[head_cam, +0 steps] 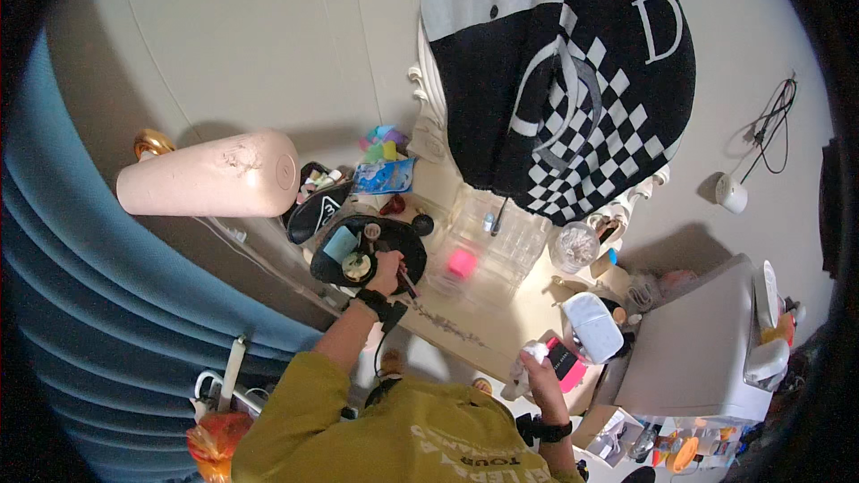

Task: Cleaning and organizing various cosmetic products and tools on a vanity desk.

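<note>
My left hand (386,272) is at the open mouth of a black pouch (415,241) on the cream table. Its fingers close around a slim, dark cosmetic stick (409,284). Inside the pouch, a light-blue item (340,243) and a round container (357,267) lie beside the hand. At the table's front right, my right hand (545,386) grips a crumpled white tissue or cloth (517,376). A pink-and-black box (569,365) lies just beyond those fingers.
A clear plastic organizer (527,241) holds a bright pink item (462,262). To its right stand a tub of cotton swabs (575,245) and a pale case (593,327). A checkered black-and-white cloth (496,107) drapes over an ornate frame. A large pink cylindrical object (208,174) juts in from the left.
</note>
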The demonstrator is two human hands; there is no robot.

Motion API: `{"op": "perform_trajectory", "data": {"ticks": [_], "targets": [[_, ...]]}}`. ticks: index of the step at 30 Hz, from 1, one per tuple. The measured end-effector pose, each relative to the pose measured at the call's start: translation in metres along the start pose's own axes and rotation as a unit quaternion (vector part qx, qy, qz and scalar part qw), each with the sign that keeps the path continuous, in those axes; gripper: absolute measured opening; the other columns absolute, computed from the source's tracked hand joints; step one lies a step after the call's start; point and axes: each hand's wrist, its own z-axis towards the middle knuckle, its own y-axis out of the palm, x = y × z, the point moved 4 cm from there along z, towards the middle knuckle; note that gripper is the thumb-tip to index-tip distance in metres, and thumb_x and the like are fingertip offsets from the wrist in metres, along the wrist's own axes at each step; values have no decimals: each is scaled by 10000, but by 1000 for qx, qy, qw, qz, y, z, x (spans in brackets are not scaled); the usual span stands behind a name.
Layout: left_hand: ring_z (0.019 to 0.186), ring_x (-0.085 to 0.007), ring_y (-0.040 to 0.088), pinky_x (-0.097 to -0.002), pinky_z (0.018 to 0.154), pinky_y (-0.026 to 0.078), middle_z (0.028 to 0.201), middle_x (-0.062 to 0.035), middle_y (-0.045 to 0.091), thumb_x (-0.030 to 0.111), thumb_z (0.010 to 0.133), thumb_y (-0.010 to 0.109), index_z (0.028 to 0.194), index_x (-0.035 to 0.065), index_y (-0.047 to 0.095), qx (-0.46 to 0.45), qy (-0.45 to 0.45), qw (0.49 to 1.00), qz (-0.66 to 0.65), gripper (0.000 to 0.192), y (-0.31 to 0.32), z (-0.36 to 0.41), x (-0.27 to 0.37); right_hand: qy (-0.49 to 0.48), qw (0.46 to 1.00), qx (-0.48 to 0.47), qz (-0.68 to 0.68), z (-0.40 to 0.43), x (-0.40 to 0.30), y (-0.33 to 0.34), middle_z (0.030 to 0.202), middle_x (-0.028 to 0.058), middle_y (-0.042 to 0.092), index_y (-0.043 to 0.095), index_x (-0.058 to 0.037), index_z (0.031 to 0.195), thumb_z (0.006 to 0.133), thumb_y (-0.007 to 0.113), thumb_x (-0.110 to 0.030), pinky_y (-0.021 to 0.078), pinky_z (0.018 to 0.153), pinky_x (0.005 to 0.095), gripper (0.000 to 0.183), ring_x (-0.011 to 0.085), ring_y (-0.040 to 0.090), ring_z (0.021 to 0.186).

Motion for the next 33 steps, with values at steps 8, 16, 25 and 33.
{"op": "perform_trajectory", "data": {"ticks": [8, 16, 25, 33], "targets": [[837, -264, 450, -398, 754, 381, 899, -140, 486, 243, 826, 510, 913, 3, 541, 89, 220, 791, 564, 256, -82, 74, 11, -10, 998, -21, 55, 5, 2, 18, 723, -17, 521, 523, -77, 885, 858, 523, -248, 400, 569, 235, 173, 90, 501, 643], [1141, -328, 351, -435, 963, 275, 1190, -186, 423, 312, 821, 531, 1005, -22, 561, 177, 231, 501, 815, 383, -76, 27, 26, 11, 1000, -22, 2, -5, -11, 26, 803, -32, 503, 532, -72, 918, 867, 524, -269, 385, 647, 232, 204, 79, 462, 737], [587, -175, 526, -309, 563, 412, 661, -78, 551, 193, 900, 441, 859, 1, 459, -181, 276, 915, 233, 198, 11, -98, 18, 6, 990, -103, -94, 1, -48, 54, 1144, 55, 482, 422, 9, 1214, 915, 360, -394, 314, 928, 267, 505, 150, 419, 1055], [562, -195, 492, -328, 533, 373, 618, -117, 504, 231, 912, 387, 897, 6, 495, -305, 266, 821, 402, 250, 114, -236, -16, -197, 977, -33, 78, 19, -97, 95, 826, -3, 516, 531, -7, 920, 914, 425, -315, 406, 671, 245, 326, 99, 459, 759]]}}
